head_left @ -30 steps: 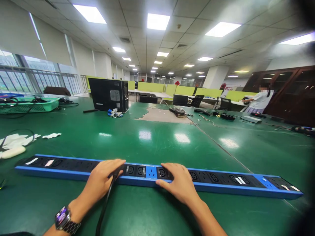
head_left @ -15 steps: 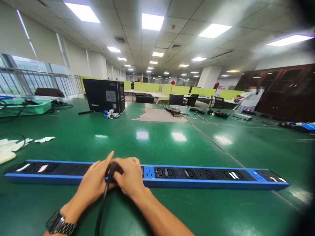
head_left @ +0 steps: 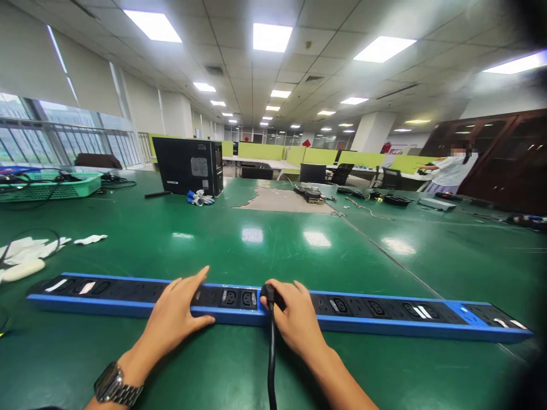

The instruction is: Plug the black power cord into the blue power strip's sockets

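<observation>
A long blue and black power strip (head_left: 354, 327) lies across the green table in front of me. My right hand (head_left: 294, 310) is closed around a black power plug (head_left: 269, 293) over the middle of the strip, by a blue socket section. From the plug a thick black cord (head_left: 272, 364) runs down toward me. Whether the plug's pins sit in a socket is hidden. My left hand (head_left: 177, 307), with a watch (head_left: 115, 382) on its wrist, rests on the strip left of the plug. Its thumb and fingers are spread over the front and back edges, with several sockets showing between the hands.
A black computer case (head_left: 186, 165) stands farther back, with blue and white gloves (head_left: 199, 197) beside it. At left are a green basket (head_left: 81, 187) of cables and white scraps (head_left: 29, 250). Electronic parts (head_left: 311, 193) lie at the back. A person (head_left: 450, 171) stands at far right.
My right hand has carried the plug to the right along the strip. My left hand has come apart from it and its fingers are spread. The strip appears shifted slightly right in view.
</observation>
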A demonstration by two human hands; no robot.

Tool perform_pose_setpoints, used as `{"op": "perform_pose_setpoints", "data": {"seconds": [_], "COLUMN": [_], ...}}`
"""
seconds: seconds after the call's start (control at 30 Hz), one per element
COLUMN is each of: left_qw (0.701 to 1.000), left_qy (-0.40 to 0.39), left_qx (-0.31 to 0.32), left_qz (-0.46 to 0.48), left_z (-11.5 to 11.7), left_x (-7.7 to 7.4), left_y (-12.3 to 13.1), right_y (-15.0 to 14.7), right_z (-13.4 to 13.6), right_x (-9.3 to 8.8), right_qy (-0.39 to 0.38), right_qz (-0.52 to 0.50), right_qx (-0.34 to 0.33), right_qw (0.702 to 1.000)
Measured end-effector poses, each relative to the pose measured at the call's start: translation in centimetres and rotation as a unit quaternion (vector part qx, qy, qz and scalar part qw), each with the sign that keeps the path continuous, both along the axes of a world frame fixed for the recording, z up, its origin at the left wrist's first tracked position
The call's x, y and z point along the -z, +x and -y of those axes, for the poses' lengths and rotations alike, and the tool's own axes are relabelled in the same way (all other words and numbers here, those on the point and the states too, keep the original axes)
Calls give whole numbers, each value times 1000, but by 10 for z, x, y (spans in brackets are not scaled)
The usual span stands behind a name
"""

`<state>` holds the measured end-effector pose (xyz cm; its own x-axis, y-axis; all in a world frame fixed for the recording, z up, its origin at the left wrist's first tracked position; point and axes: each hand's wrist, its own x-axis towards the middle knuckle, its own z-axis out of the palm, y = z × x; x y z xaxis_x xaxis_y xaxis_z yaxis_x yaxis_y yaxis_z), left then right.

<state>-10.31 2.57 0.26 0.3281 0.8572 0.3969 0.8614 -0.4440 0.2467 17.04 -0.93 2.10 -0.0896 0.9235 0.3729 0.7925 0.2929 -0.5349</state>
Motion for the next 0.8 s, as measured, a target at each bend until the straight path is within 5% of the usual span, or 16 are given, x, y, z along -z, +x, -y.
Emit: {"op": "perform_pose_setpoints", "data": {"seconds": [0.2, 0.37, 0.5, 0.63, 0.8], "left_qw": [996, 976, 953, 919, 963], "left_qy": [47, 42, 77, 141, 62], "left_qx": [60, 199, 194, 69, -4], "left_qz": [43, 79, 218, 362, 263], "left_z": [11, 19, 12, 9, 11], "left_x": [-4, -5, -17, -35, -18], "left_y": [16, 85, 121, 90, 17], "right_y": [6, 17, 17, 17, 15], "right_z": [7, 8, 8, 8, 7], "right_x": [-1, 5, 10, 11, 10], "right_qy": [-16, -49, -53, -55, -51], "right_qz": [48, 100, 140, 144, 153], "right_qx": [-33, 30, 35, 41, 52], "right_qw": [998, 993, 988, 987, 986]}}
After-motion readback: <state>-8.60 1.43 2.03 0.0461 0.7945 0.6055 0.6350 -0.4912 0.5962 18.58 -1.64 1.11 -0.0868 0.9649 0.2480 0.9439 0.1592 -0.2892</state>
